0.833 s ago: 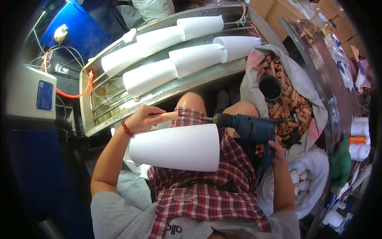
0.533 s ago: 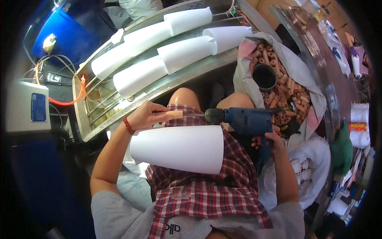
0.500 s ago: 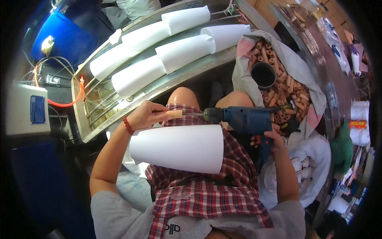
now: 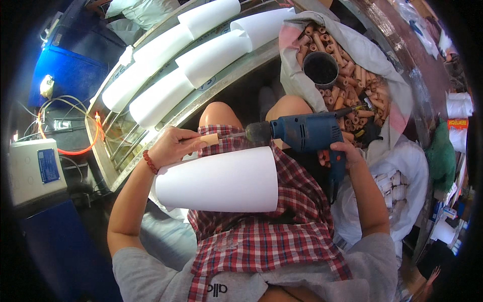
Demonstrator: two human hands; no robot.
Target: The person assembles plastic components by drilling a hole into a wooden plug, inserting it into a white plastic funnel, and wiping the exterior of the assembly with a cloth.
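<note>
My left hand (image 4: 173,146) pinches a short tan tube (image 4: 210,141) between thumb and fingers. My right hand (image 4: 347,152) grips the handle of a blue power drill (image 4: 304,132), whose body lies sideways over my knees. A thin metal rod (image 4: 233,135) runs from the drill's dark chuck (image 4: 258,133) to the tube's right end; whether it enters the tube, I cannot tell. Across my lap, just below the tube, rests a large white tapered sleeve (image 4: 219,180), its wide end to the right. Neither hand grips this sleeve.
Ahead, several white sleeves (image 4: 214,58) lie in two rows on rods over a long frame (image 4: 251,63). An open sack (image 4: 370,43) of tan tubes, with a dark cup (image 4: 320,69) among them, stands right. A grey box (image 4: 37,168) with orange cable (image 4: 75,151) is left.
The drill is tilted slightly more, its chuck end lower than its rear. Both hands keep their holds. The whole view has shifted a little, bringing the surroundings to different places.
</note>
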